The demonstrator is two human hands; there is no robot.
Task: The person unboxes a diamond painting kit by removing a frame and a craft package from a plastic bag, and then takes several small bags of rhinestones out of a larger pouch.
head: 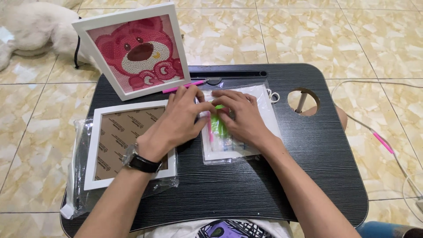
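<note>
Both my hands rest on a clear plastic bag (264,105) lying on a black lap table (308,145). My left hand (178,121), with a wristwatch on its wrist, pinches the bag's upper left part. My right hand (240,117) presses on the bag, fingers meeting the left hand's. Inside the bag I see a green tray (217,125), a pink stick and small packets. A pink pen (183,87) lies just beyond my hands.
A white frame with a pink bear picture (136,50) stands propped at the table's back left. A second white frame with a brown backing (121,141) lies on plastic wrap at the left. The table has a round hole (304,101). A plush toy (33,28) and cables lie on the tiled floor.
</note>
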